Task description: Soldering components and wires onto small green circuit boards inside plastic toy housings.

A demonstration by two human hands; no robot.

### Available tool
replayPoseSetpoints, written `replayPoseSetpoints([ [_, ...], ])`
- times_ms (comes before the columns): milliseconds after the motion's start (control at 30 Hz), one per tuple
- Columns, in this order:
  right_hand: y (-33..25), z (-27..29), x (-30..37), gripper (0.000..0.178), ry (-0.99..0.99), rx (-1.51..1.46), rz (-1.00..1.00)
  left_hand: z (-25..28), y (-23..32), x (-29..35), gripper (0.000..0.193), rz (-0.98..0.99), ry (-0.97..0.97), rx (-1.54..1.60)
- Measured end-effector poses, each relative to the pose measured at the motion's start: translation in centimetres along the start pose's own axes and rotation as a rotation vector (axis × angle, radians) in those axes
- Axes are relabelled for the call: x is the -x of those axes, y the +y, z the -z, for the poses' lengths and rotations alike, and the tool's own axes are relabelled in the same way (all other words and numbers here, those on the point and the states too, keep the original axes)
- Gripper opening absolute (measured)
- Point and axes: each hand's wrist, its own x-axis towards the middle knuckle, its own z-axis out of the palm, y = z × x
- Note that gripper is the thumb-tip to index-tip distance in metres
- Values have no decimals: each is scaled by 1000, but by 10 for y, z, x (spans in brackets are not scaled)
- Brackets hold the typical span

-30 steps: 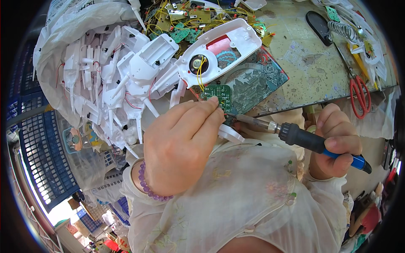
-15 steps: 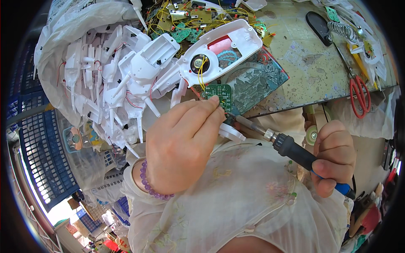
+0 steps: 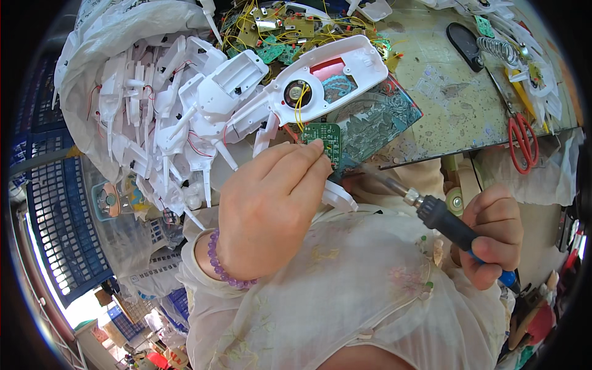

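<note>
My left hand (image 3: 271, 203) is closed on a small green circuit board (image 3: 325, 137), fingertips lying over its lower edge; the thumb is hidden. Just beyond the board rests a white plastic housing (image 3: 364, 58) with a round black speaker (image 3: 298, 94) in it. Yellow wires (image 3: 300, 110) run from the speaker down toward the board. In my right hand (image 3: 493, 237) is a soldering iron (image 3: 450, 222) with a black and blue handle, its tip pointing at the board's lower right and a little apart from it. A white plastic part (image 3: 339, 196) shows below my left fingertips.
At left, a white bag (image 3: 77, 92) spills over with white plastic housings (image 3: 213, 98). Behind lie heaped circuit boards (image 3: 302, 29) with yellow wires. A dark patterned plate (image 3: 376, 126) lies under the housing. Red-handled scissors (image 3: 523, 142) hang over the table edge at right.
The soldering iron has drawn back to the right and slightly down, its tip moving off the board. My left hand and the board have stayed nearly in place.
</note>
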Motion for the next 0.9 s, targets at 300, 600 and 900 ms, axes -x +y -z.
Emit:
replayPoseSetpoints([
  [300, -4, 19, 16, 34, 270, 110, -210, -1, 1, -2, 26, 7, 10, 13],
  [600, 25, 38, 9, 31, 604, 550, -196, -1, 7, -4, 26, 68, 33, 7],
  [900, 37, 85, -71, 25, 544, 951, -467, 2, 9, -3, 27, 70, 31, 41],
])
